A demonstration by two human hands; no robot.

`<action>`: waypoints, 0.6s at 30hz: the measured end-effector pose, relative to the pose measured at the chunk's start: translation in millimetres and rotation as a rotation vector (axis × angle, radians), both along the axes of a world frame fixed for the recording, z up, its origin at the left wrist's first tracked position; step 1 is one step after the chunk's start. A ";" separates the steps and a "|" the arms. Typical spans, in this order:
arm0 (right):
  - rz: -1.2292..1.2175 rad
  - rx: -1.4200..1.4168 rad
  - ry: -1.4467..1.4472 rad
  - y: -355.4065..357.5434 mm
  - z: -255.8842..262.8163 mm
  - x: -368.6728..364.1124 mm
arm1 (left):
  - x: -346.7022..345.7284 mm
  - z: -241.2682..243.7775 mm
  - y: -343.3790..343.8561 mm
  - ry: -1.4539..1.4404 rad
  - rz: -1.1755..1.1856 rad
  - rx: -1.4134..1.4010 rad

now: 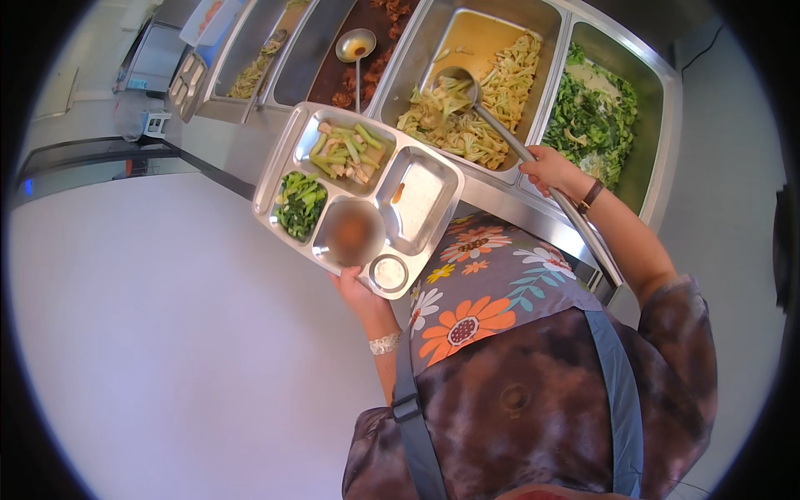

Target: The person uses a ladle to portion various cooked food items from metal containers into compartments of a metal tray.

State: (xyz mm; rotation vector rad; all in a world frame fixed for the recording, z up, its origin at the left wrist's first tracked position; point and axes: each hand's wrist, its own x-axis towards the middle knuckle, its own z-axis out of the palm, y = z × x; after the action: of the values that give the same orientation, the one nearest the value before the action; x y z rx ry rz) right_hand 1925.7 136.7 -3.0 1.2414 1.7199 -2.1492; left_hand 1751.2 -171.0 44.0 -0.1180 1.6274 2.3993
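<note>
My left hand (361, 295) grips the near edge of a stainless steel compartment tray (386, 203). In the tray lie cut green stalks with pale pieces (350, 153) and chopped leafy greens (300, 203). A round compartment (351, 231) looks blurred and reddish brown. The large right compartment (415, 200) holds only a brown smear. My right hand (553, 172) is closed around the long handle of a metal ladle (509, 137). Its bowl carries cooked cauliflower, low over the cauliflower (500, 106) in a steel food pan (400, 81).
A pan of chopped greens (590, 119) sits to the right. Leftward, a pan of reddish-brown food (350, 81) has a second ladle (356, 47) in it. Farther left stand another food pan (250, 75) and an upright compartment tray (187, 84). The counter's steel rim (494, 194) runs before me.
</note>
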 end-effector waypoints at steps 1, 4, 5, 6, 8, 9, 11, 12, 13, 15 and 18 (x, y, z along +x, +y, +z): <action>-0.014 0.057 -0.015 -1.1 -1.8 2.9 | -2.7 -1.1 -1.5 -0.020 0.016 0.025; -0.036 0.474 -0.068 -7.7 -4.5 18.7 | -16.1 -14.7 -2.6 -0.028 -0.024 0.020; -0.038 0.491 -0.082 -9.9 -4.6 24.4 | -18.7 -14.5 1.0 -0.002 -0.035 0.007; -0.051 0.516 -0.104 -12.2 -2.5 32.7 | -17.6 -12.2 8.4 0.041 -0.072 0.090; -0.057 0.549 -0.152 -18.1 2.3 38.3 | -22.6 -15.8 3.9 0.043 -0.060 0.065; -0.083 0.520 -0.121 -20.8 4.1 41.7 | -22.3 -19.4 3.9 0.039 -0.065 0.059; -0.140 0.461 -0.056 -26.7 8.0 47.1 | -28.1 -30.2 -4.1 0.080 -0.060 0.020; -0.203 0.251 0.013 -28.3 12.8 51.2 | -27.1 -30.1 -5.6 0.078 -0.060 0.015; -0.213 0.195 0.031 -26.1 18.1 55.4 | -25.7 -30.2 -5.0 0.076 -0.062 0.010; -0.231 0.079 0.071 -19.7 31.2 61.2 | -24.5 -29.1 0.9 0.087 -0.054 0.025; -0.257 0.015 0.133 -28.7 62.2 69.4 | -29.8 -25.1 9.3 0.034 -0.027 0.093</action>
State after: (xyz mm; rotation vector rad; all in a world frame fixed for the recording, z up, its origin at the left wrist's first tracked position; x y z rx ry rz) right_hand 1995.1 108.0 59.2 1.4238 1.7105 -2.4155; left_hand 1721.4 -161.7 18.9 -0.0382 1.5182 2.4644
